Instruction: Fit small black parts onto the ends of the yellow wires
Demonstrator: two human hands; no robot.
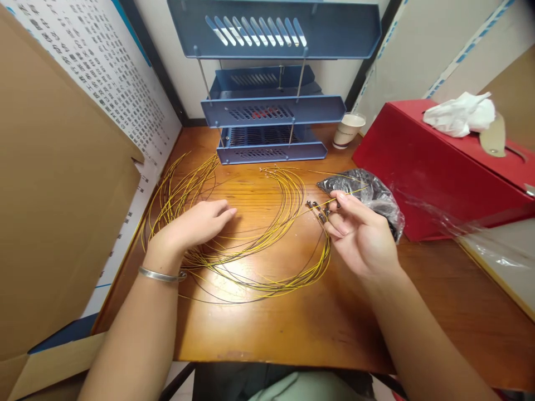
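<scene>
Here's the wooden desk (334, 317), and spread across its middle is a big loose loop of yellow wires (267, 278), with a few darker strands mixed in. The loop fans out toward the desk's left edge and curls up toward the back.

The left hand (196, 225) lies palm down on the left part of the loop. It's open, fingers loosely stretched, resting flat on the strands and gripping nothing. There's a silver bangle (161, 274) on that wrist.

Over to the right hand (359, 236), raised a little above the desk at the loop's right side. Thumb and fingers are pinched together on a cluster of wire ends (318, 210), each tipped with a small dark piece. One yellow strand runs on past the fingertips toward the right.

Just behind that hand sits a crinkled clear plastic bag (371, 192) with dark contents, touching the front of a red box (434, 167) near the desk's right edge. A crumpled white tissue (460, 114) lies on top of the box.

At the back edge stands a blue stacked tray rack (271, 106), and a paper cup (349, 129) sits just beside it to the right. Along the left edge leans brown cardboard (54, 195), with a printed sheet (117, 78) behind it.
</scene>
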